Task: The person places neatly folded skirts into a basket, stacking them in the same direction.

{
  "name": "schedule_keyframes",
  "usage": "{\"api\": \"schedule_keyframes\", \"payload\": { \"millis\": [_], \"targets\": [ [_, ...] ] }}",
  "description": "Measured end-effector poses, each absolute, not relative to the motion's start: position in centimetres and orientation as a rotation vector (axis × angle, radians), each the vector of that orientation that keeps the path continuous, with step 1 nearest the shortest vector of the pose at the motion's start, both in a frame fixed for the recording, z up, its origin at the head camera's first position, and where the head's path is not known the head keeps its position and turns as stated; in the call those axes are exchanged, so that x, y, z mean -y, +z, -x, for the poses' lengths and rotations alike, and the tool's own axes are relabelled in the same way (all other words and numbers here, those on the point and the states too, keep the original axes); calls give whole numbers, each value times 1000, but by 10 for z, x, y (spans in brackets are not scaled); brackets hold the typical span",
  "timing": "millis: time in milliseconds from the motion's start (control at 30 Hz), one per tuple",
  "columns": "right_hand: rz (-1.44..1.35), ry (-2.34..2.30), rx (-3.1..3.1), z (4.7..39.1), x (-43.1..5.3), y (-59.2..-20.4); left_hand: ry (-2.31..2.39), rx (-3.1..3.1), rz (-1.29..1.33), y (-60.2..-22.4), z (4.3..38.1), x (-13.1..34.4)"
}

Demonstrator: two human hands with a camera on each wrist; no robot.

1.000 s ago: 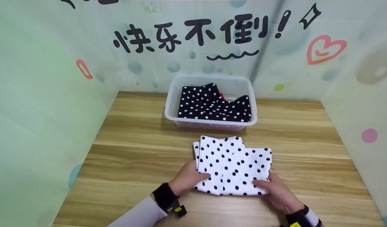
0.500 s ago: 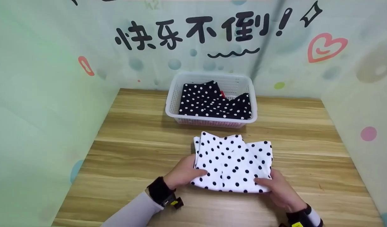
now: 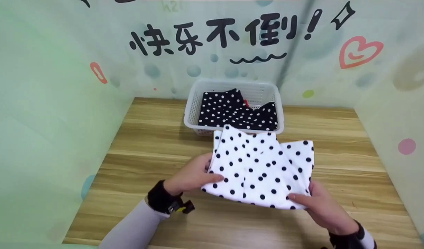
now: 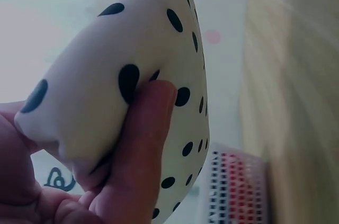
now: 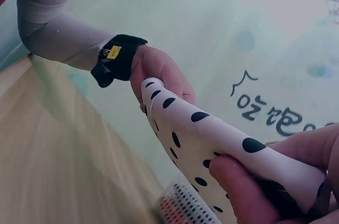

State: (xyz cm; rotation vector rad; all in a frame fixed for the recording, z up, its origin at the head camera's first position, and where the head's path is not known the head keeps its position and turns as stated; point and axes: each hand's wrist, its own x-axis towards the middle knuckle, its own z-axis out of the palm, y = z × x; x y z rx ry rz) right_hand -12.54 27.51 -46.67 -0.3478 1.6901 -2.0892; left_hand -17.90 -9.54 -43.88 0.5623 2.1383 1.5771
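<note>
A folded white garment with black polka dots [image 3: 257,169] hangs between both hands, raised over the wooden table. My left hand [image 3: 193,174] grips its left lower edge, thumb on the front face and fingers behind. At the right lower corner my right hand [image 3: 328,205] pinches it the same way. The garment's top edge overlaps the front rim of a white plastic basket [image 3: 190,116] in the head view. Inside that basket lies a folded black garment with white dots [image 3: 217,110]. The left wrist view shows the left thumb [image 4: 143,144] pressed on the cloth's folded edge.
A bit of something red [image 3: 246,103] shows behind the black garment in the basket. The wooden table [image 3: 156,138] is bounded by printed fabric walls [image 3: 60,103] at the back and sides. The basket stands close to the back wall.
Both hands have lifted the white garment up and forward toward the basket, so it now overlaps the basket's front rim. The hands' grip stays the same.
</note>
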Motion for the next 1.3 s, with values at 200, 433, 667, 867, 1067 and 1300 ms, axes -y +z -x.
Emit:
{"api": "schedule_keyframes", "payload": {
  "millis": [200,433,667,867,1067,1300],
  "targets": [
    [366,-2115,-1732,149,-263,-434,1672,-2176,-549,-415,190,105],
    [192,-2158,-1817,192,-247,-424,1740,-2335,-518,-401,213,109],
    [103,-2219,-1836,231,-239,-429,1716,-2440,-436,-415,247,110],
    [19,-2286,-1887,264,-229,-433,1849,-2472,-312,-424,284,100],
    [-82,-2335,-1950,298,-215,-439,1934,-2521,-189,-428,320,95],
    [-226,-2331,-2268,322,-201,-450,2002,-2545,-102,-442,349,94]
  ]
}}
